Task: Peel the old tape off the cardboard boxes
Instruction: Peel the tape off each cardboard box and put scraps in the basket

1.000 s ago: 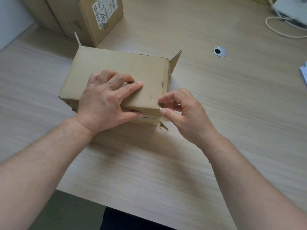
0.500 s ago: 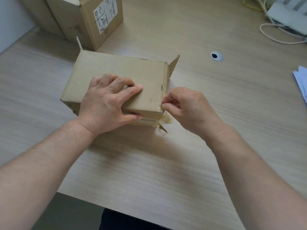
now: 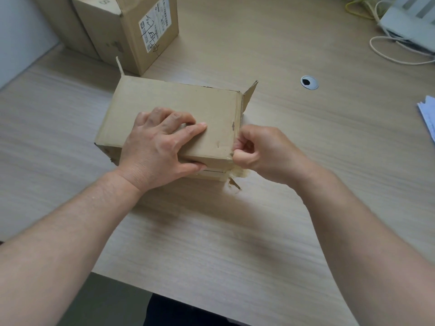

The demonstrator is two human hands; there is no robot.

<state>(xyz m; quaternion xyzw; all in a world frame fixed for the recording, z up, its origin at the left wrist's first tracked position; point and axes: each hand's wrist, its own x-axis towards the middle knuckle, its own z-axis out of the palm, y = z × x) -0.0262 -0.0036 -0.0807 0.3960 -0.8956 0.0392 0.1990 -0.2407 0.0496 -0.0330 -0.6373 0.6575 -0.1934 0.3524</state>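
Now the left hand grips the cardboard box while the right hand pinches tape at its corner, likely needing a steady pull next.

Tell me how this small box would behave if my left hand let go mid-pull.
Probably light: the small box has its far flaps up, so it would likely slide on the smooth table toward the right hand pinching the tape. The left hand holding it down fits that. Its walls look stiff, though torn at the near corner.
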